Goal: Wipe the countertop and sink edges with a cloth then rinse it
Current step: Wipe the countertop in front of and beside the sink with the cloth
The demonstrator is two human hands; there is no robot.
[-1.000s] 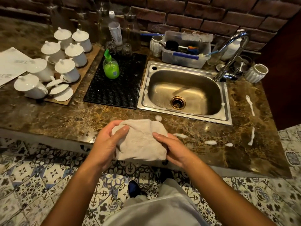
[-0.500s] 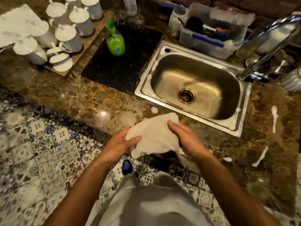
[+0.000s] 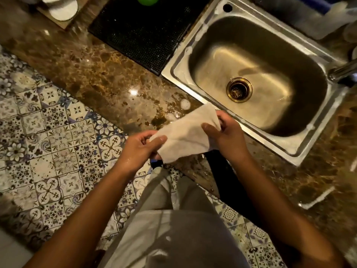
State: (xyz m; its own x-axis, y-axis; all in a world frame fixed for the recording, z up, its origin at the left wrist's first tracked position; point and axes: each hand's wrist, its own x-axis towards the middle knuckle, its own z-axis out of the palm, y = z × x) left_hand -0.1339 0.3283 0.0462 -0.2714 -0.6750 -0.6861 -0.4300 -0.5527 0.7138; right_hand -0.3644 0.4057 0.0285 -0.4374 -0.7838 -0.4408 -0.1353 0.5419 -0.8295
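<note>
since a second ago the view has swung in and down over the sink, and the cloth (image 3: 188, 135), then bunched against both palms at the counter edge, is now pulled out flat between the two hands. left hand (image 3: 142, 148) pinches the lower-left end with thumb on top and fingers curled under; right hand (image 3: 225, 135) grips the upper-right end, fingers wrapped over the edge. the cloth is held in the air just above the front edge of the countertop (image 3: 108, 82), not pressed to it as far as one can tell. its long axis runs from lower left to upper right, pointing toward the near rim of the sink (image 3: 295, 151), and its upper-right corner sits just beside that rim. the right hand is the nearer one to the sink and to the wet patch with foam blobs (image 3: 185, 103) that lies just beyond the cloth's upper edge; so the likely next move is to lower the cloth forward onto that patch, led by the right hand. counted: one cloth, two hands, one sink with one drain (image 3: 239, 89), one black mat (image 3: 146, 29) left of the sink, a few foam blobs by the near left corner and foam specks along the rim, and one white streak (image 3: 318, 198) on the counter at right.
</note>
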